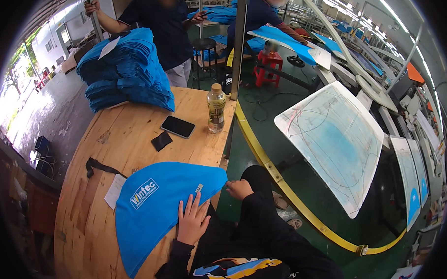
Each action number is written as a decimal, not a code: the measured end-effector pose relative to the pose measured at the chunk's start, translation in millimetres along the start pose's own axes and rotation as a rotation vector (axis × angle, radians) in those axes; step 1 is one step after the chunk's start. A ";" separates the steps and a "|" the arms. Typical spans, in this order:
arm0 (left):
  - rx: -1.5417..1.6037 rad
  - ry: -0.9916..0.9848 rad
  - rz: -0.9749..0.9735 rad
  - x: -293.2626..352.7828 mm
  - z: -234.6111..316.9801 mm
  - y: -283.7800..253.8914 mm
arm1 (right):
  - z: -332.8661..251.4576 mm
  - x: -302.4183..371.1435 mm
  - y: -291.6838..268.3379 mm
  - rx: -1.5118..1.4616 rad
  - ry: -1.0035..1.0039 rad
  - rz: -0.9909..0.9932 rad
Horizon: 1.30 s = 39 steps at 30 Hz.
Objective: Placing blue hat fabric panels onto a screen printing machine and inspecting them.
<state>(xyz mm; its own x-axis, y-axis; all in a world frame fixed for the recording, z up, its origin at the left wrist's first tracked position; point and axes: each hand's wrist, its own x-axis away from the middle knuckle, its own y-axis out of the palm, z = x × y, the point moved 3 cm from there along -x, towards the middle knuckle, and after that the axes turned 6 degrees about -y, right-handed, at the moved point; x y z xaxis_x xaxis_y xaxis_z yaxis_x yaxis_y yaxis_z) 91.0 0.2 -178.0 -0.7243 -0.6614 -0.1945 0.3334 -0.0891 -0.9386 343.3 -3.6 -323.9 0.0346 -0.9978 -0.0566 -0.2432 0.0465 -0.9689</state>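
Picture a clock centred on the cloth in front of me, twelve pointing away from my body. The largest thing is a pale brown, grained wooden table with a curving edge [90, 223], which runs beneath the cloth and on past twelve. Near eleven, at its far side, sits a tall, soft-edged stack of folded-looking bright blue fabric [127, 69]. At the centre lies one flat, bright blue, wedge-shaped fabric panel [157, 216]: its white printing is in place and it is spread out, so that much looks done; whether the stack is finished or waiting, and what is left on this panel, I cannot tell. Its long axis runs from a pointed tip near seven to another near two, its bulging edge facing ten. My bare left hand [193, 219], towards three, rests palm down, fingers slightly spread on the cloth. My bare right hand [240, 189], past two, has fingers curled at the upper tip; I cannot tell whether they pinch it. Smaller still are a yellow-capped clear plastic bottle [216, 109] near one, a black rectangular phone [177, 127] at twelve, and a small dark square [161, 141] beside it.
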 end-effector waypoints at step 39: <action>0.050 -0.003 0.009 -3.7 0.0 -1.2 | 8.0 -2.2 7.9 -0.027 -0.001 0.031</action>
<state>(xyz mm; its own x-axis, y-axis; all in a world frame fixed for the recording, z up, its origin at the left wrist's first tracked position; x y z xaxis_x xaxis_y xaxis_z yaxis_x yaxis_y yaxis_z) 93.3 2.8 -176.2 -0.7196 -0.6645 -0.2017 0.3692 -0.1202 -0.9215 349.0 -0.7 -333.4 0.0279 -0.9958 -0.0871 -0.2704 0.0764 -0.9597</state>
